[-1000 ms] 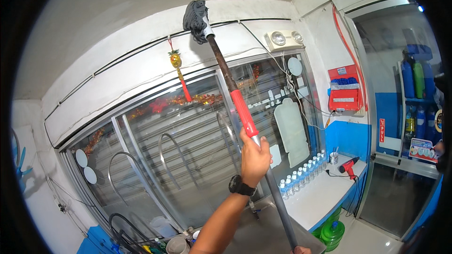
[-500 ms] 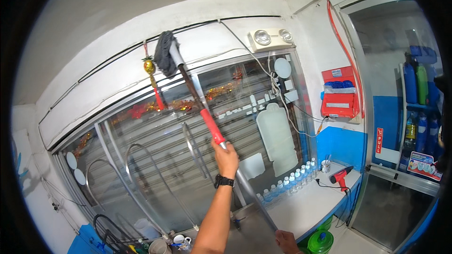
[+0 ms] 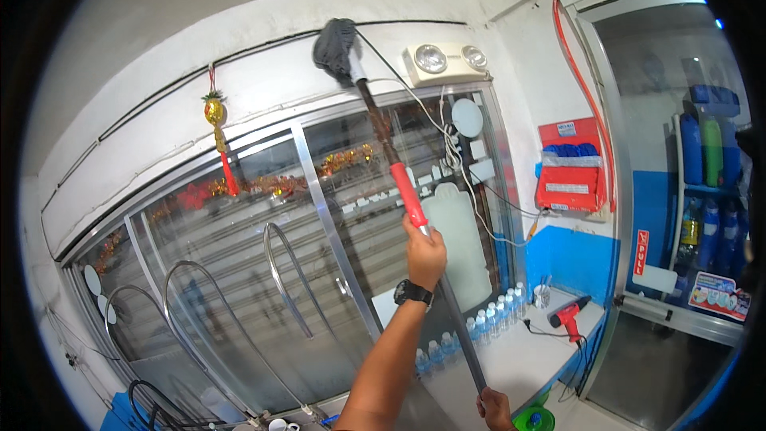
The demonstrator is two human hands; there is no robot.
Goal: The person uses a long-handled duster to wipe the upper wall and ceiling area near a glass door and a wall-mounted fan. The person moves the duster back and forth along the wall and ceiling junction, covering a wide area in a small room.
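A long-handled mop is raised slantwise across the view, its dark grey cloth head up against the white wall and the black cable above the window. My left hand, with a black watch on the wrist, is closed round the pole just below its red sleeve. Lower down, my right hand grips the grey end of the same pole, partly cut off by the lower edge. The mop head is just left of a twin-lamp emergency light.
A golden pineapple ornament hangs left of the mop head. Curved metal pipes rise before the sliding window. Several water bottles line the white counter, where a red hair dryer lies. A glass door stands at right.
The mop head has moved right along the wall, away from the pineapple ornament and closer to the emergency light. Both hands have kept their hold, and the view has shifted slightly.
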